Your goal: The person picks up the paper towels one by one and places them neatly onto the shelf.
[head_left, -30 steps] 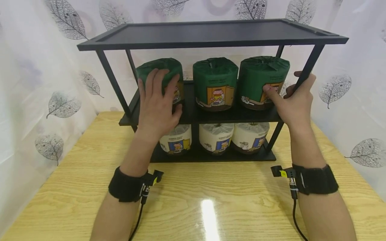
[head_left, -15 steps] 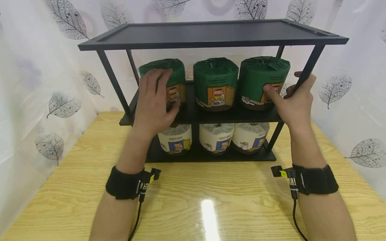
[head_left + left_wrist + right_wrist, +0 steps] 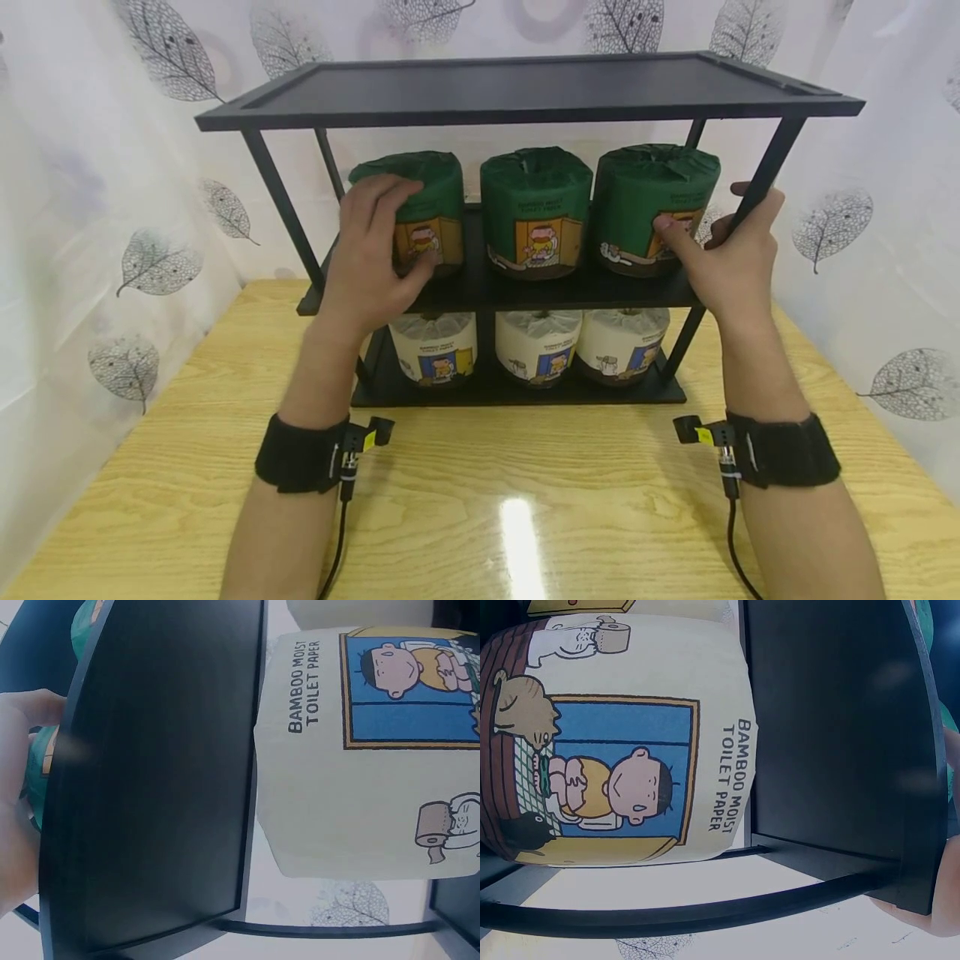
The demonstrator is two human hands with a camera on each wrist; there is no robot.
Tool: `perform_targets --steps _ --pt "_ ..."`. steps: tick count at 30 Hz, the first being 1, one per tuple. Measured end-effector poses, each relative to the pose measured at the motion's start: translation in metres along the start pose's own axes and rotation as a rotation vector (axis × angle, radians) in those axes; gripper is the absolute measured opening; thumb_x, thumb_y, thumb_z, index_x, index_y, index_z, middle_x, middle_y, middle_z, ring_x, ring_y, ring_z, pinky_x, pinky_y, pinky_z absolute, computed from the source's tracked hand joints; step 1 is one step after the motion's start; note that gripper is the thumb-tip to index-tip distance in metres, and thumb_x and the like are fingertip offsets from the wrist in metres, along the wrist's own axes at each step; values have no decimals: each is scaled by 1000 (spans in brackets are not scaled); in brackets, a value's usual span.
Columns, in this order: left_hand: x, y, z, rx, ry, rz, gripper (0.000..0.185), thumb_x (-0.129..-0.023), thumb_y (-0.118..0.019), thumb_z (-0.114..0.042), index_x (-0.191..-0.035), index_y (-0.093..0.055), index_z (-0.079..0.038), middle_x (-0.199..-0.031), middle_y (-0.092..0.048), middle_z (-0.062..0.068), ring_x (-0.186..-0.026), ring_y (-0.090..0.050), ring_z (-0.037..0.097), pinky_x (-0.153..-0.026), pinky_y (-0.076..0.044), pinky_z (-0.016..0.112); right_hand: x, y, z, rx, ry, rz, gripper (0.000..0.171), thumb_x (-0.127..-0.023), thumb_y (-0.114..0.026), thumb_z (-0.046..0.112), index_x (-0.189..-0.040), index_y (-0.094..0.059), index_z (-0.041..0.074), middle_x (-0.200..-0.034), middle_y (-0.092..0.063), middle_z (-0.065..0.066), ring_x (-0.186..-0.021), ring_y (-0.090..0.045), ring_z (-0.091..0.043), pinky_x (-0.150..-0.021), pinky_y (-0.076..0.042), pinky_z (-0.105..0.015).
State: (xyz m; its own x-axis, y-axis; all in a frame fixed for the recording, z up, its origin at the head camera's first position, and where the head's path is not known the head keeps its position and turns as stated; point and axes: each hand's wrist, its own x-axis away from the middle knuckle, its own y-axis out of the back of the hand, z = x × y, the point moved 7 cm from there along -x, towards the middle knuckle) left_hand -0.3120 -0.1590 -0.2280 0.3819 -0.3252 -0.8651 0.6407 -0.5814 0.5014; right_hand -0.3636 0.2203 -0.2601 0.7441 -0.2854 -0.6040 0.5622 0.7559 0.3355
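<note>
On the middle shelf of a black rack (image 3: 525, 293) stand three green-wrapped toilet paper rolls: left (image 3: 442, 187), middle (image 3: 534, 196) and right (image 3: 633, 192). My left hand (image 3: 367, 254) holds the left roll, fingers over its upper left side and thumb at its lower front. My right hand (image 3: 738, 258) grips the rack's front right post (image 3: 768, 167). Its fingers pass behind the post, and its thumb touches the front of the right roll. Both wrist views mostly show the shelf's underside; the left hand (image 3: 26, 787) is only partly in view there.
Three cream toilet paper rolls (image 3: 538, 346) stand on the bottom shelf, below the hands. The rack's top panel (image 3: 517, 87) overhangs the green rolls. A wooden table (image 3: 465, 475) carries the rack, with a leaf-patterned curtain (image 3: 82, 192) behind and at the sides.
The left green roll has shifted slightly right and turned, so its printed picture now faces more forward. My left hand has drawn left around it. The right hand has stayed in place.
</note>
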Motion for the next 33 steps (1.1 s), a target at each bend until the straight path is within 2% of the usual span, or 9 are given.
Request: perform_targets --steps 9,13,17,26,33 --pt "9 1 9 121 37 -78 52 -83 -60 -23 -129 -52 -2 -133 -49 17 -130 -39 33 -115 -29 47 5 -5 -3 8 -21 28 72 -82 -75 50 -136 -34 25 -76 -37 0 -61 -35 -15 -60 -29 -31" --pt "11 2 9 133 16 -120 50 -83 -60 -23 -127 -52 -1 -131 -50 18 -127 -41 33 -113 -30 46 7 -5 -3 4 -13 16 71 -82 -76 48 -135 -35 25 -76 -36 0 -61 -35 -15 -61 -30 -31" --pt "5 2 9 164 -2 -149 48 -83 -60 -22 -125 -53 0 -130 -50 19 -126 -42 34 -113 -30 47 5 -1 -2 -11 -10 -4 69 -81 -77 47 -134 -36 28 -75 -36 1 -60 -34 -13 -61 -29 -31" --pt "1 -8 11 222 13 -89 49 -85 -62 -20 -128 -50 1 -134 -48 21 -131 -39 33 -115 -29 43 2 8 -10 39 -50 -26 71 -82 -77 45 -136 -33 31 -77 -38 4 -64 -36 -9 -63 -28 -28" --pt "4 2 11 208 -18 -122 50 -83 -63 -21 -125 -50 3 -130 -50 22 -127 -41 36 -114 -27 45 2 -3 -8 14 -51 -14 71 -82 -78 44 -136 -33 32 -77 -37 3 -64 -36 -9 -63 -28 -28"
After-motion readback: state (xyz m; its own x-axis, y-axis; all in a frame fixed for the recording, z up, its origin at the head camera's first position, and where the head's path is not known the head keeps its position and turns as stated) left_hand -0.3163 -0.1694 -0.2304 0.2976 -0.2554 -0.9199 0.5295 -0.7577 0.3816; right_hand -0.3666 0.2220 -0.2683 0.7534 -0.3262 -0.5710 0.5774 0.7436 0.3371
